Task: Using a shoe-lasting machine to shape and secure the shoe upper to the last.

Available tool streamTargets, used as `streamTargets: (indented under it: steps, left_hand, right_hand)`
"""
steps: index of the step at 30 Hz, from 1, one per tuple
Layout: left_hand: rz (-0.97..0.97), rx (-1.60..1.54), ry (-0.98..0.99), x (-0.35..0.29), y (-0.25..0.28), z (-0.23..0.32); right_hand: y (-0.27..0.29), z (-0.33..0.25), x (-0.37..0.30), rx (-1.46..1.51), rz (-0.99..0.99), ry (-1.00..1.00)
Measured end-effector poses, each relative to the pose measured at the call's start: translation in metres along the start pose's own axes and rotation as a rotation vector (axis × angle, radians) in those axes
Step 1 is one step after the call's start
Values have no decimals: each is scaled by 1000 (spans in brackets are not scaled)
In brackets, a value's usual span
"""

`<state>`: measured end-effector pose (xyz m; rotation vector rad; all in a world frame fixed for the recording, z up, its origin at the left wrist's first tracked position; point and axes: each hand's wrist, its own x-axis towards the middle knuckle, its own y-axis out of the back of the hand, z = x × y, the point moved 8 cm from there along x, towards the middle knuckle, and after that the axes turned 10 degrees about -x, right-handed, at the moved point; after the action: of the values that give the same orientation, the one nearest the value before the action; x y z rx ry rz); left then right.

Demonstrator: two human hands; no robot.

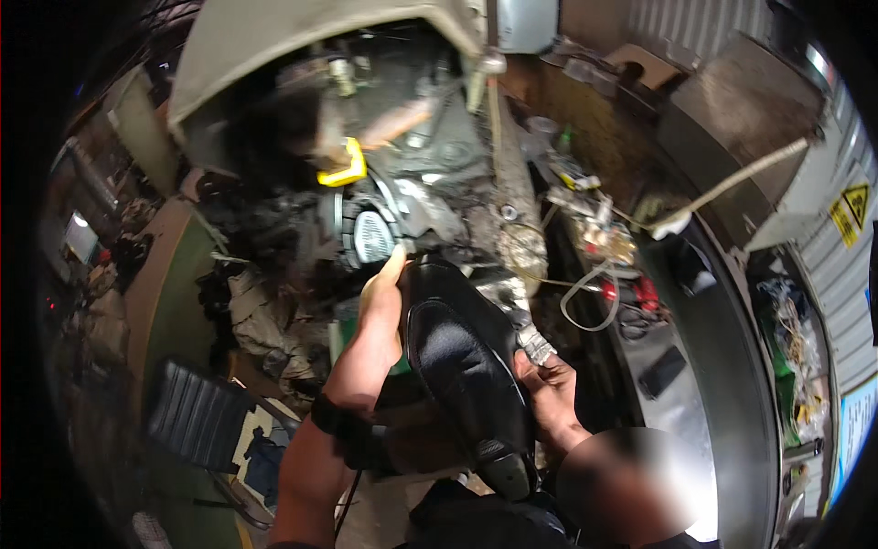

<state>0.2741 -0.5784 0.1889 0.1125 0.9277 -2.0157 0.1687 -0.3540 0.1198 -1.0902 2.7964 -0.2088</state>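
A black leather shoe (462, 343) lies slantwise in front of me, its wider end away and a narrower end close to my body. Along its left side my left hand (382, 297) is closed, with the thumb up by the far end; the fingers under the shoe are hidden. At the shoe's right edge is my right hand (551, 392), fingers curled and touching the leather. Between its thumb and fingers shows a crumpled silvery-grey piece (536, 346); whether it is cloth or foil I cannot tell.
Beyond the shoe stands a cluttered machine under a pale hood (302, 37), with a yellow part (343, 163) in it. A blurred forearm (402, 119) reaches in there. To the right runs a metal bench (640, 366) with loose items and a dark flat object (661, 371). A black chair (197, 416) stands left.
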Motion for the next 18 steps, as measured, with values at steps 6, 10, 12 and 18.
streamTargets:
  steps: [6,10,12,18]
  left_hand:
    - [-22,-220,-92,-11,85,23]
    - [-21,-425,-25,-11,111,4]
    - [-59,-468,-24,8,116,1]
    - [-36,-479,15,56,140,-1]
  right_hand:
    - [-118,24,47,329,-89,-282]
    - [-153,44,82,304,-84,-321]
    - [-162,45,94,321,-64,-309]
    - [-186,59,121,445,19,-325]
